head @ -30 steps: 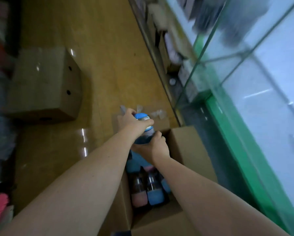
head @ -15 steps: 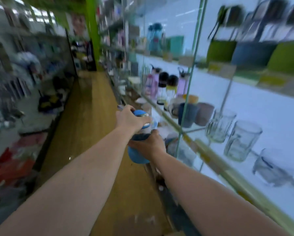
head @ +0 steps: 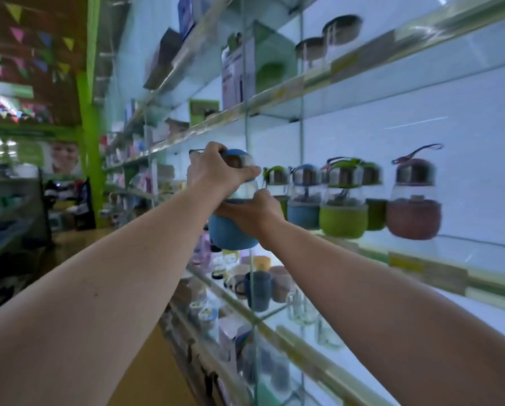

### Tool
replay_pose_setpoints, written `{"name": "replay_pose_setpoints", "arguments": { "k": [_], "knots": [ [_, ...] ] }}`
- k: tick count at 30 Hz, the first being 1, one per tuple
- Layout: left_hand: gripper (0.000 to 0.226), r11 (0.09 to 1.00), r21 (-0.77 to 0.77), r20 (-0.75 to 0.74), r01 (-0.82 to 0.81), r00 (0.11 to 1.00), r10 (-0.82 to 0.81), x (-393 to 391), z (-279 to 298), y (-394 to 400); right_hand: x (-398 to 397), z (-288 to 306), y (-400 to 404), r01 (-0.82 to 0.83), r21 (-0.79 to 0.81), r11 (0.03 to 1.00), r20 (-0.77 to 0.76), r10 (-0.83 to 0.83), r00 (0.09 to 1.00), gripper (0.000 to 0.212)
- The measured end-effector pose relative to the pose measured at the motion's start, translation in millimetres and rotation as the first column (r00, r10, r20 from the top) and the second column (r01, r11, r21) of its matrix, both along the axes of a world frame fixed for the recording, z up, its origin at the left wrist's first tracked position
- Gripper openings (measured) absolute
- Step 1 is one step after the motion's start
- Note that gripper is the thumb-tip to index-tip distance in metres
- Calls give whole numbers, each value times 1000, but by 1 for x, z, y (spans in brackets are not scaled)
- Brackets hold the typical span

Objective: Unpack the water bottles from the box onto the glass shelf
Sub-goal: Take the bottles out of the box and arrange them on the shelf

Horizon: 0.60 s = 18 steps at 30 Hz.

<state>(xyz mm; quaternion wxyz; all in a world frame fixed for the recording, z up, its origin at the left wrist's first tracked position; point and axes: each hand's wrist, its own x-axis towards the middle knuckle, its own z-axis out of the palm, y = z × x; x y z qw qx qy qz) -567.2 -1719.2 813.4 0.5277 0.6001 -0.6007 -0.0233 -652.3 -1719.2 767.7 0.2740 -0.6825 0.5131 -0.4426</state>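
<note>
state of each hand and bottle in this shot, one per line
left hand: grips the cap end of the blue bottle
right hand: grips the blue bottle's middle
blue bottle: capped, held off the shelf, tilted
shelf bottles: capped, upright in a row
glass shelf: partly filled
mugs: upright on the lower shelf

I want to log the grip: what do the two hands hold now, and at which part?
One blue water bottle: left hand grips its cap end, right hand grips its middle, above the blue sleeve.

Bottles (head: 343,200) crowd the glass shelf (head: 479,250) toward its left end, behind a glass upright (head: 248,127); its front edge stays bare.
</note>
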Motion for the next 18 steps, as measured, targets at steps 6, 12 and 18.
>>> {"name": "replay_pose_setpoints", "arguments": {
  "k": [6, 12, 18],
  "knots": [
    [77, 981, -87, 35, 173, 985, -170, -87, 33, -3, -82, 33, 15, 218, -79, 973, -34, -221, 975, 94],
    [78, 937, -64, 60, 343, 939, -339, -174, 29, -7, -166, 31, 23, 395, -51, 917, -20, -397, 918, 89],
    [77, 923, 1, 108, 385, 918, -383, -228, 10, -16, -212, 11, 11, 466, 16, 885, 36, -466, 884, 93]
  ]
}}
